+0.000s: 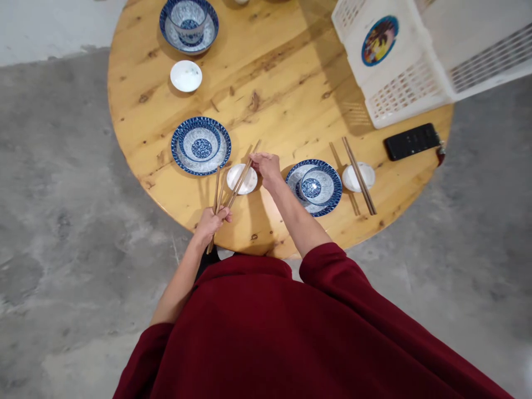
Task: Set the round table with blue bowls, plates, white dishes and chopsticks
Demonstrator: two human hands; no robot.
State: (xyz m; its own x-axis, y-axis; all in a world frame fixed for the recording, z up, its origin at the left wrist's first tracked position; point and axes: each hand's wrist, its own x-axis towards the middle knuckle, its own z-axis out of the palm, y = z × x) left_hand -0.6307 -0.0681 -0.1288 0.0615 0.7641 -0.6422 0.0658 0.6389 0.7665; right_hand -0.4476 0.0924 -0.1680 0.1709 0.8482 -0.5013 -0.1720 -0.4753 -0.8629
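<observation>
My left hand [210, 224] is closed on wooden chopsticks [216, 191] near the table's front edge. A second pair of chopsticks [242, 178] slants up to the right across a small white dish [248, 185]. My right hand [267, 167] pinches this pair near its upper end, and its lower end meets the left fingers. Left of the dish, a blue-and-white bowl [202, 145] sits on a patterned plate [178, 158]. Right of my right wrist, another bowl [319, 187] stands on a plate [296, 173].
Chopsticks [359, 176] rest across a white dish [350, 178] on the right, below a black phone [411, 142]. A white plastic basket [399, 72] occupies the back right of the round wooden table [282, 105]. Farther back left are a bowl [189, 22] on a plate and a white dish [186, 76].
</observation>
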